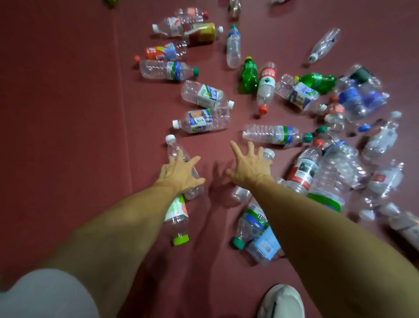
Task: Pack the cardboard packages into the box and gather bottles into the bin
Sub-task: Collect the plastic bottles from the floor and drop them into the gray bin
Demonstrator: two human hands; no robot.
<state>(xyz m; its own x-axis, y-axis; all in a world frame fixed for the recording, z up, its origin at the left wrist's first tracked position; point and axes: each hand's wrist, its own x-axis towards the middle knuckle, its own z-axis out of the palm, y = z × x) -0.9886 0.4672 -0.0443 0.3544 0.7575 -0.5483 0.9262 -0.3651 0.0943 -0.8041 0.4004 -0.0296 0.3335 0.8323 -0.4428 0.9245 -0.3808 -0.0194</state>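
On the dark red floor [68, 113] about thirty empty plastic bottles [205, 121] lie scattered, two green bottles [249, 76] among them, and we reach both hands over them with fingers splayed, holding nothing, left hand [179, 172] over a white-capped bottle [173, 147], right hand [249, 163] near another, one pale shoe [281, 301] below.

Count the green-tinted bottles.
2. One green bottle lies left of the red-labelled bottle; the second green bottle lies right, in the pile. A green scrap at the top edge may be a third.
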